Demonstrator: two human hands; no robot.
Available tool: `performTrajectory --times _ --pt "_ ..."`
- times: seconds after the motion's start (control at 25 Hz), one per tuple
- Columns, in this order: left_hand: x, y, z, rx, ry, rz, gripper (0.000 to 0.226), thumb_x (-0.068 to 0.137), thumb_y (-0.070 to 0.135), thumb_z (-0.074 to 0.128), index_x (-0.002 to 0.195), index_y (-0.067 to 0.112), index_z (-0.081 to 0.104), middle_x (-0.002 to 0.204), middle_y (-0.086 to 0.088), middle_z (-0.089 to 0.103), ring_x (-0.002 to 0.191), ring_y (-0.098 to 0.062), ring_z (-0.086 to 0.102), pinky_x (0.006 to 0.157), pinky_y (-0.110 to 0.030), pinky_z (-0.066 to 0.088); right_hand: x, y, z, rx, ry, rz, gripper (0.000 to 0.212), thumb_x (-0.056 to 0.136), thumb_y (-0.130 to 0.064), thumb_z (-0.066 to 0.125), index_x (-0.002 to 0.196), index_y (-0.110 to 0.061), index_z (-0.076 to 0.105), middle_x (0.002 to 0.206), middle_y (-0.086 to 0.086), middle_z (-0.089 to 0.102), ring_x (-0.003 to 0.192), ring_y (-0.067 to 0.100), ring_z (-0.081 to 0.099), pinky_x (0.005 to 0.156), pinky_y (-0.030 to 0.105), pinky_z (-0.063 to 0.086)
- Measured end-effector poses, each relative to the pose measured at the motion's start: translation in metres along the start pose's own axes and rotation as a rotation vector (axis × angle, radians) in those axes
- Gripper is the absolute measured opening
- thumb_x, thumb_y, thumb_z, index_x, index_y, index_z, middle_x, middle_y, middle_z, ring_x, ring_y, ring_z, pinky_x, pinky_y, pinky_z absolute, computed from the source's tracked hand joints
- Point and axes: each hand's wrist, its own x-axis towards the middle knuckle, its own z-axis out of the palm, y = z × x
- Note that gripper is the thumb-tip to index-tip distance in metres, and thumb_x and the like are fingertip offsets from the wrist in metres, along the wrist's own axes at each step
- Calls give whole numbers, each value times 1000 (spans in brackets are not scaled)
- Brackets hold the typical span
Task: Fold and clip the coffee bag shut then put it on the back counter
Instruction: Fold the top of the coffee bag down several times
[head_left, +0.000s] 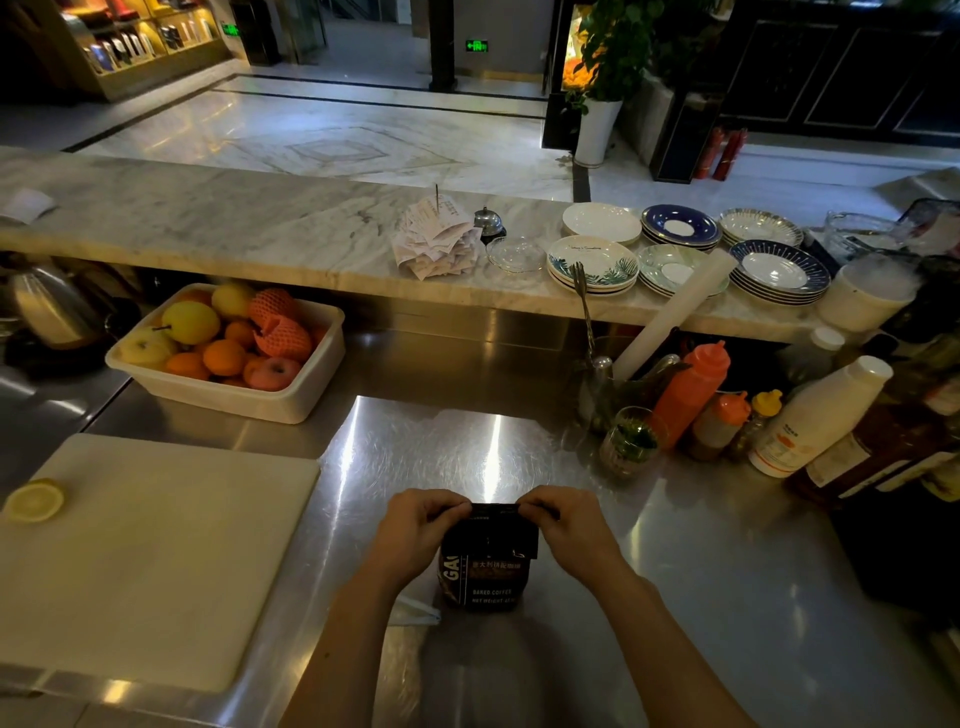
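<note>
A dark coffee bag (488, 571) with white lettering stands upright on the steel worktop (649, 571) right in front of me. Its top edge is folded over into a flat strip. My left hand (415, 525) pinches the left end of that fold, and my right hand (566, 525) pinches the right end. A pale bluish object (415, 610), possibly a clip, lies on the worktop beside the bag's lower left corner, partly hidden by my left forearm. The raised marble counter (234, 218) runs across the back.
A white cutting board (156, 545) with a lemon half (34, 500) lies to the left. A tub of fruit (228, 348) sits behind it. Sauce bottles (691, 389) and a glass (631, 441) crowd the right. On the marble counter lie stacked plates (680, 249), receipts (436, 244) and a bell (488, 223).
</note>
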Motion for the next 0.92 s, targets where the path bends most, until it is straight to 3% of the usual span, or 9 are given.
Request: performTrajectory --times 0.12,0.28,0.36,0.52,0.64,0.76,0.92 --pt "-1 4 1 -27 -14 64 16 90 13 62 90 20 76 86 16 75 83 0 70 74 -12 51 0 1 1 0 64 14 16 87 -7 65 82 -18 75 73 -16 68 75 -3 65 67 5 45" --pt "3 -6 -6 -59 -80 10 15 83 17 72 97 21 75 90 8 77 92 -4 70 80 -13 52 -5 -2 13 25 156 57 16 88 -8 64 80 -18 74 72 -11 68 73 2 66 66 8 48" --pt "0 -11 -3 -6 -104 -15 19 79 16 76 94 28 74 87 16 76 93 1 69 81 -10 49 -6 -2 15 70 188 59 16 89 -8 63 83 -18 74 75 -10 70 76 1 66 68 8 49" --pt "-6 -18 10 -61 60 -61 30 80 7 73 84 36 71 71 25 73 81 0 72 75 -16 54 -11 1 16 207 58 125 15 87 -16 68 99 -23 66 93 -4 73 90 6 69 82 21 56" --pt "-5 -14 15 -55 58 -50 24 81 5 72 85 28 74 63 30 69 71 7 70 65 -8 50 -15 5 21 150 70 166 7 83 -9 70 80 -14 65 75 -5 68 76 -1 66 69 20 52" --pt "-7 -17 16 -51 73 -41 24 80 4 72 82 28 74 62 30 69 70 7 69 64 -7 50 -14 2 24 94 129 181 19 84 -7 68 69 -15 59 60 -8 58 60 -7 59 55 12 44" --pt "-3 -23 13 -77 12 -33 17 74 12 80 83 27 75 77 7 77 77 -5 73 69 -17 55 -17 2 32 59 175 146 20 86 -9 67 70 -15 56 58 -10 57 58 -4 59 53 11 44"
